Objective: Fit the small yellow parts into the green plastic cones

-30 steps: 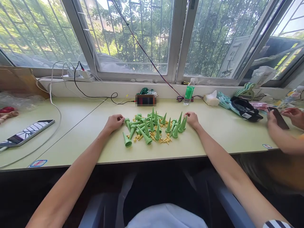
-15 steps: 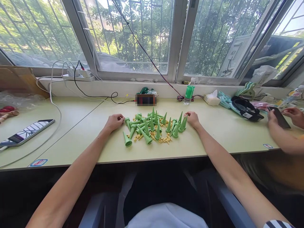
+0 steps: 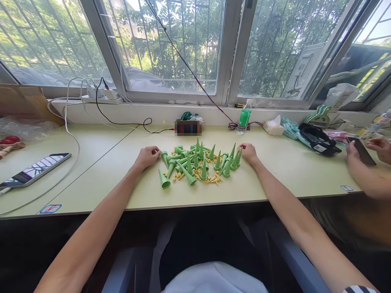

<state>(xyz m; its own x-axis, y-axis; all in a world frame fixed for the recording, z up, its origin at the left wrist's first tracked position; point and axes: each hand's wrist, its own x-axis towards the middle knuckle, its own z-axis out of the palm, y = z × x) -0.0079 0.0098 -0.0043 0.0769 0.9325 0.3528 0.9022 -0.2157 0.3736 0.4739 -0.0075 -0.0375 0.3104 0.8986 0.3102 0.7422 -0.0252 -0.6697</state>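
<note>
A pile of green plastic cone-shaped spikes lies on the table, some upright and others on their sides. Small yellow plastic pieces are scattered among and in front of them. At the left edge of the pile rests my left hand, its fingers curled in, beside a tilted green spike. My right hand lies at the pile's right edge, fingers bent together, close to an upright spike. I see nothing held in either hand, though the fingertips are partly hidden.
Behind the pile stand a blurred-out device and a green-labelled bottle. A tissue pack and black headgear are to the right, where another person's hands hold a phone. A cabled phone lies left.
</note>
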